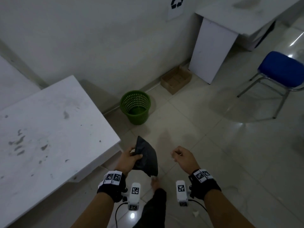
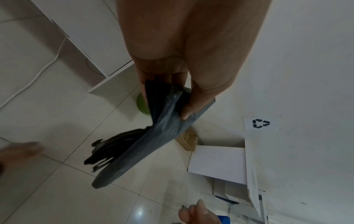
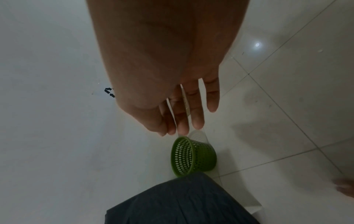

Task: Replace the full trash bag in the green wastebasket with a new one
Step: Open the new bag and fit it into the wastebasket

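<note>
Head view: left hand (image 1: 128, 159) pinches folded dark-grey trash bag (image 1: 146, 159); right hand (image 1: 184, 157) loose, empty.

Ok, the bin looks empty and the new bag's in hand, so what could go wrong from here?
1. The bag is still folded flat, pinched only by the left hand; the right hand is free, so opening it one-handed may fumble or drop it.
2. The wastebasket is light, standing apart on smooth tiles; pushing the bag in could tip or slide it.

left hand (image 1: 130, 159): fingers and thumb pinched, forearm extended | right hand (image 1: 184, 157): fingers relaxed, holding nothing
</note>
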